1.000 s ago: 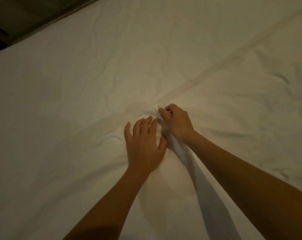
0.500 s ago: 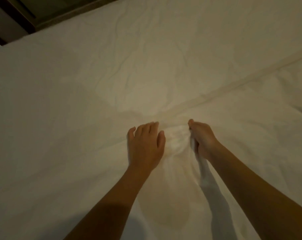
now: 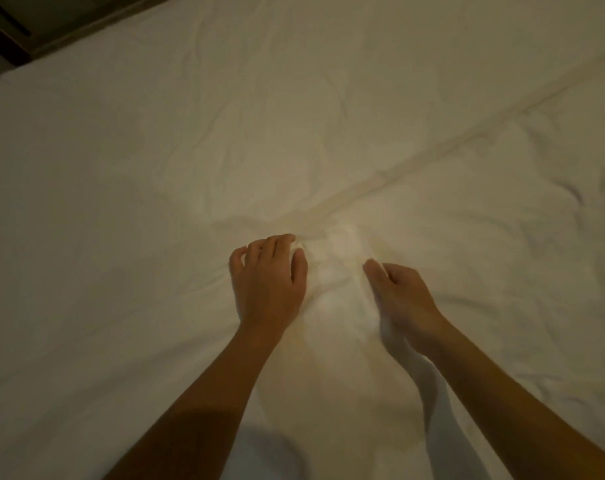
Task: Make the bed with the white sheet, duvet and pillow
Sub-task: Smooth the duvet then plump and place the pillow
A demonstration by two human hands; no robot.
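Pressing the white sheet with left hand, fingers close together; gripping a fold with right hand, fingertips hidden beneath palm.

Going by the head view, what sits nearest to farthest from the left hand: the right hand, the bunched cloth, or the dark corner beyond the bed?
1. bunched cloth, at the left hand's fingertips.
2. right hand, just across the bunch.
3. dark corner, far upper left.
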